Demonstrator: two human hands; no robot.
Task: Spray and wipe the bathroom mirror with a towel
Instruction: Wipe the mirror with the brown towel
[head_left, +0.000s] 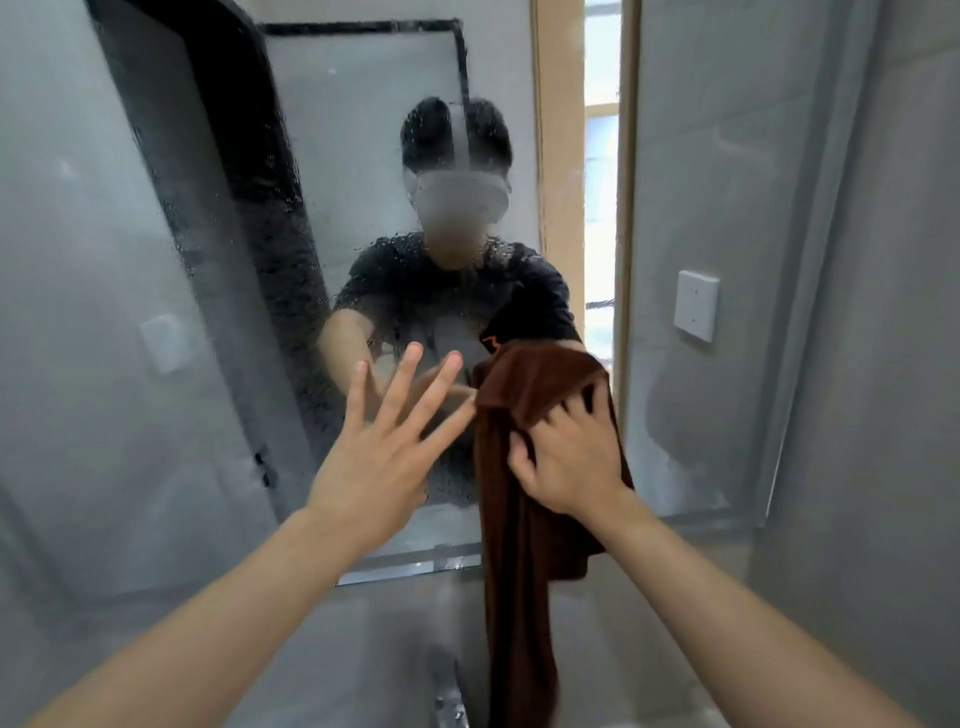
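Left side of the bathroom mirror (156, 260) was fogged grey with spray; droplets beaded thickest over the dark reflected band and the reflected torso. Glass was flat, hard and slick, with a thin bright strip along its bottom edge. Risk: drops looked ready to run down to that edge and streak if the wipe came late.

Left hand (384, 441) was fully open, fingers straight and spread, holding nothing, reaching at the lower middle of the glass. Couldn't tell if the fingertips (413, 353) actually touched. Risk: bare skin on wet glass would leave smears or prints, and a palm pressed on a slick pane could slip.

Brown towel (524, 415) sat just right of that hand, bunched at the top against the lower middle of the mirror, the rest hanging in a long narrow tail toward the basin area. It looked soft, matte and plush, likely microfibre, and thickly folded. Right hand (566, 457) had its grip closed on the upper bunch, fingers curled into the cloth and pushing it at the glass. Risk: only a small wad met the surface, so coverage per pass looked poor; the loose tail could drag across the chrome tap (449, 696) below or get wet and drip.

Further right, the glass carried a pale hazy patch near the bottom; easy to miss. A white wall switch plate (696, 306), smooth plastic and square, sat on the grey wall at right; overspray reaching it would be a hazard.
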